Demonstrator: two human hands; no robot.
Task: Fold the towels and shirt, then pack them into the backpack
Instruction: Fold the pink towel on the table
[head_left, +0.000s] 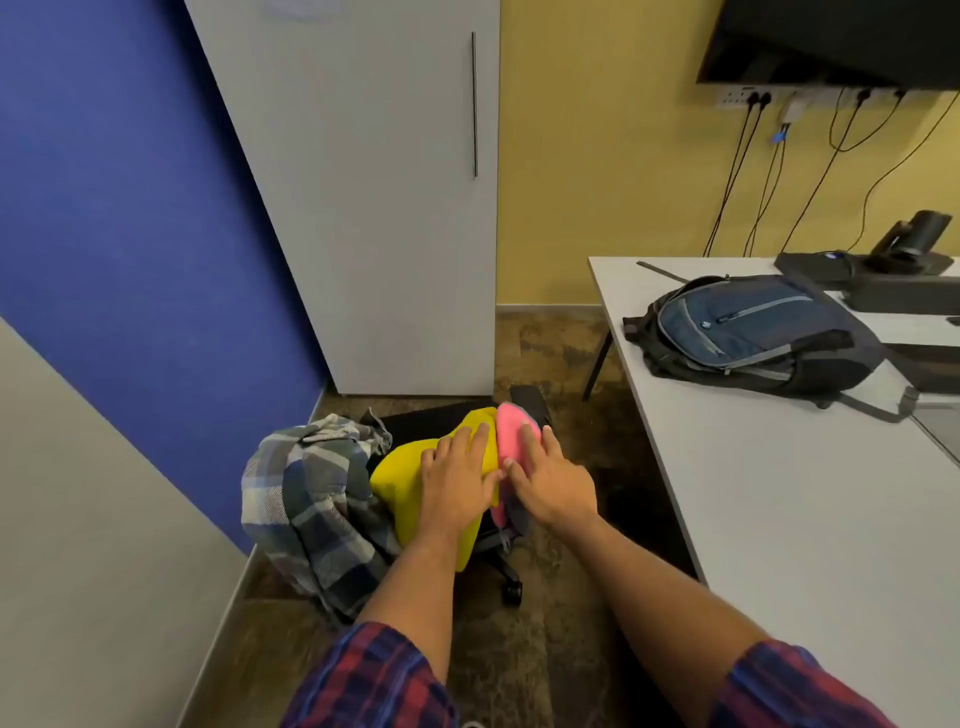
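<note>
A yellow towel (400, 483) and a pink towel (511, 434) lie crumpled on a black office chair (530, 402) low in the middle of the view. A grey-blue plaid shirt (306, 499) hangs over the chair's left side. My left hand (457, 483) rests flat on the yellow towel, fingers spread. My right hand (550, 478) lies flat on the pink towel. Neither hand has visibly closed around cloth. A dark blue backpack (753, 338) lies on the white table (779, 509) at the right, apart from both hands.
A tall white cabinet (384, 218) stands behind the chair, against a blue wall on the left. Black devices (893, 270) and hanging cables sit at the table's far end. A grey surface (93, 519) fills the lower left. The floor is brown carpet.
</note>
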